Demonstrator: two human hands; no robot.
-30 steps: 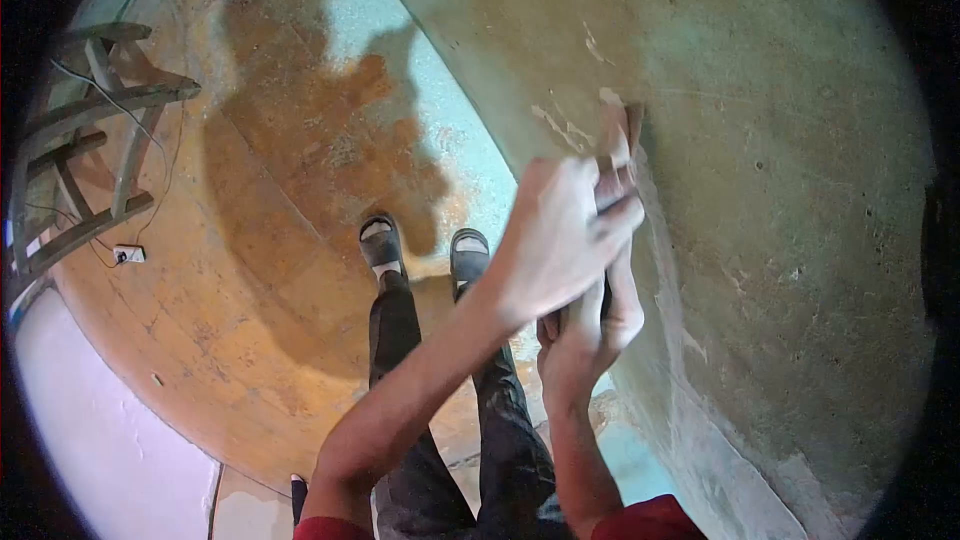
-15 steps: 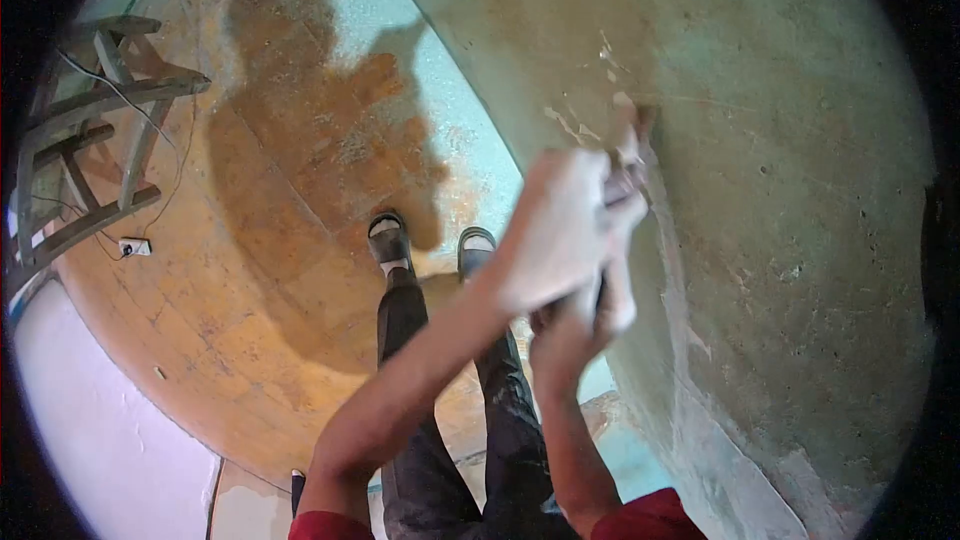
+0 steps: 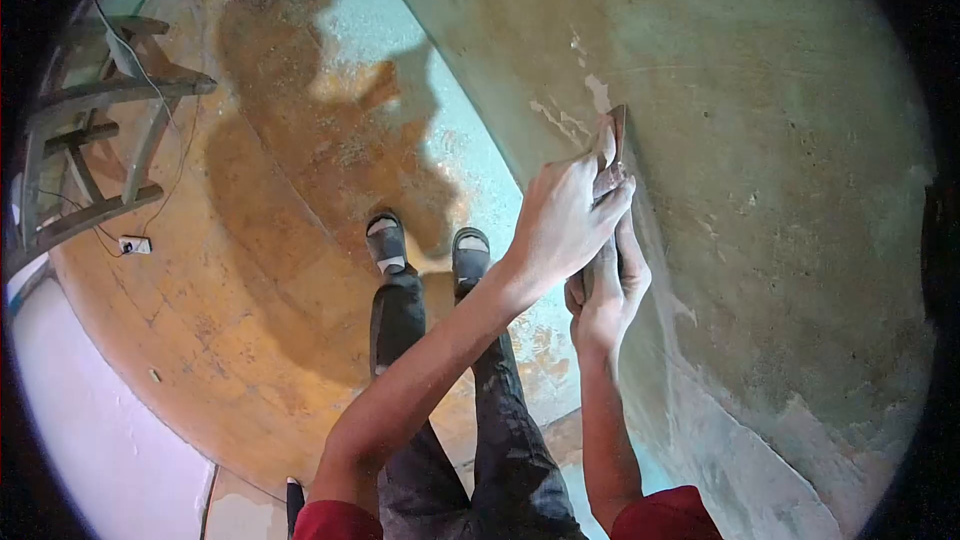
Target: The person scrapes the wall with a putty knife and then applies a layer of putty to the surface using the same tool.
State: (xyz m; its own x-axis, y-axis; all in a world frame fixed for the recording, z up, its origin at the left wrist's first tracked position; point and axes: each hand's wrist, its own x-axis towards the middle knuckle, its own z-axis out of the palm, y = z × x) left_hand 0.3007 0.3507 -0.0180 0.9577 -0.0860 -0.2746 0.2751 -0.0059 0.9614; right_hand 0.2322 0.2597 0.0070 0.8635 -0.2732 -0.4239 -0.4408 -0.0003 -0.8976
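Both my hands are closed round one flat scraper-like tool (image 3: 619,124), whose thin edge stands against the greenish-brown wall (image 3: 780,190). My left hand (image 3: 565,210) is wrapped over the tool's upper part, with a finger stretched along it toward the edge. Below and slightly right of it, my right hand (image 3: 608,305) grips the lower part. The handle is mostly hidden by my fingers. Pale scraped patches (image 3: 598,92) show on the wall just beyond the tool, and a lighter strip runs down the wall to the right of my hands.
At the left, a wooden ladder-like frame (image 3: 130,90) stands with a thin cable over it. A white socket block (image 3: 135,244) lies on the stained orange floor (image 3: 200,310). My feet in dark sandals (image 3: 470,255) are near the wall's base. A white surface (image 3: 100,390) is at lower left.
My hands and the tool have shifted slightly down the wall and come into clearer focus. My right forearm is straighter and farther right. The view has shifted a little.
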